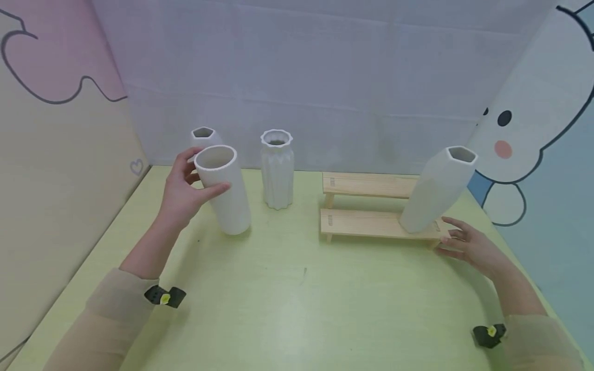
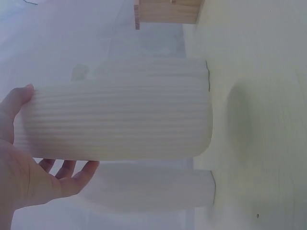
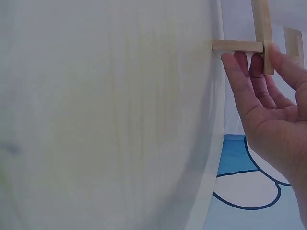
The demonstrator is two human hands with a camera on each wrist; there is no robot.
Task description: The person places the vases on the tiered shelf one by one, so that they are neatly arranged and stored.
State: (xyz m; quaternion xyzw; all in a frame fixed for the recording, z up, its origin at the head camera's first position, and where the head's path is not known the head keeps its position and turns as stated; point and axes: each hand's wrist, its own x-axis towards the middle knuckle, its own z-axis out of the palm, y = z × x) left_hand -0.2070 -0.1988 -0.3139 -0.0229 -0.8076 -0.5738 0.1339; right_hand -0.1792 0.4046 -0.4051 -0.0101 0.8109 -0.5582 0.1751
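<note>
My left hand (image 1: pixel 181 193) grips a white cylindrical vase (image 1: pixel 227 201) near its rim, thumb on the near side. Fine ribs on this vase (image 2: pixel 115 120) show in the left wrist view, where its base is apart from the table, above a shadow. At the right, my right hand (image 1: pixel 478 250) holds the end of the lower shelf of a two-tier wooden stand (image 1: pixel 362 222); the right wrist view has the thumb on the board (image 3: pixel 261 28) and fingers beneath, by the leg (image 3: pixel 237 46). A white faceted vase (image 1: pixel 436 190) stands on that shelf's right end.
A white fluted vase (image 1: pixel 277 175) stands at the middle back of the pale green table (image 1: pixel 287 304). Another white faceted vase (image 1: pixel 204 136) is partly hidden behind the left hand. A pale cloth backdrop (image 1: pixel 315 77) hangs at the back.
</note>
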